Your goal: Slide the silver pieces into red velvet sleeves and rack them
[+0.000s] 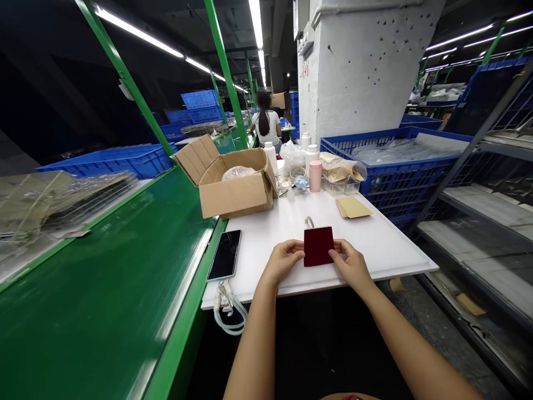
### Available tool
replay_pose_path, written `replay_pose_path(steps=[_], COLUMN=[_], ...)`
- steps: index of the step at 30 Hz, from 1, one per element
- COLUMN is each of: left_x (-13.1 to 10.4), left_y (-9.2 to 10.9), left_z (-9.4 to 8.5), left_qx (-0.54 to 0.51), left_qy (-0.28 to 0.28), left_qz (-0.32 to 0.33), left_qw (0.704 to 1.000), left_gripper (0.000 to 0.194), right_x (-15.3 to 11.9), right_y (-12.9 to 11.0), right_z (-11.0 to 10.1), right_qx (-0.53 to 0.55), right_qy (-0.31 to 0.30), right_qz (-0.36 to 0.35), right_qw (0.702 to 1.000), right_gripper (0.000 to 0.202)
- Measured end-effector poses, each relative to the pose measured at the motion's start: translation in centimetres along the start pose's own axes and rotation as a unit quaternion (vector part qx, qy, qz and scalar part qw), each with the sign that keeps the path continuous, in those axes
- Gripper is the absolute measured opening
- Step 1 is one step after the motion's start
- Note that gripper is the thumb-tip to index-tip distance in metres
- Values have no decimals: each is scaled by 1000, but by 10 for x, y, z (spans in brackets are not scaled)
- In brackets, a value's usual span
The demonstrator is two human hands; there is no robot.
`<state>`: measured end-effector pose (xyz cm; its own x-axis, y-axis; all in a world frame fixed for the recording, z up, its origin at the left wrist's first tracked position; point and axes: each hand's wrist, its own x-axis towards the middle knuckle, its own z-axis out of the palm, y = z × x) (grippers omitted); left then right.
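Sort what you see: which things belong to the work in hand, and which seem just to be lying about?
In the work: dark red square, held between left hand and right hand; possibly tan sheets, open cardboard box.

Probably lying about: phone, pink container.

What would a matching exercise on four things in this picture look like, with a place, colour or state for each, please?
1. Velvety square
2. Smartphone
3. Cardboard box
4. Paper stack

A. Face up on the white tabletop, left side
B. Tan, tabletop's right side
C. Dark red, between the left hand and right hand
D. Open at top

Pairs: 1-C; 2-A; 3-D; 4-B
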<state>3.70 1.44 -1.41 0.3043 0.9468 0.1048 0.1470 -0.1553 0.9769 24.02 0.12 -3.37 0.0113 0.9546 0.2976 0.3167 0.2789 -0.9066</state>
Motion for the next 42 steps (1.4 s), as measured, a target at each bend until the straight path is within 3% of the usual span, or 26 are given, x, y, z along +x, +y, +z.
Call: replay_pose_path(steps=[7,12,16,25,29,33,35,38,42], left_x=[-6,-5,-4,-5,-4,-6,-9,-10,-7], left_y=[9,11,9,10,11,15,16,17,20], left_z=[2,10,14,10,9,16,24,37,44], left_qx=[57,124,180,248,253,151,48,-59,-121], left_qy=[-15,16,33,9,10,0,-12,2,42], left_qz=[26,40,39,50,43,31,17,0,1], left_qw=[998,991,982,967,967,988,999,998,992], left_gripper=[29,26,24,21,20,26,33,38,40], right_x=[0,5,7,0,-6,-8,-8,-6,1], right_y=[-4,-13,-13,0,0,-13,-22,-32,-30], right_z=[2,14,21,16,14,12,14,19,26], right_qx=[-23,-44,-123,-226,-257,-153,-33,111,177], right_qy=[6,20,18,0,24,62,60,75,103], right_qz=[1,16,19,-58,-85,-56,-53,-40,-14], right_qw=[1000,999,992,972,962,985,996,990,979], right_gripper=[27,34,33,46,46,28,32,48,49])
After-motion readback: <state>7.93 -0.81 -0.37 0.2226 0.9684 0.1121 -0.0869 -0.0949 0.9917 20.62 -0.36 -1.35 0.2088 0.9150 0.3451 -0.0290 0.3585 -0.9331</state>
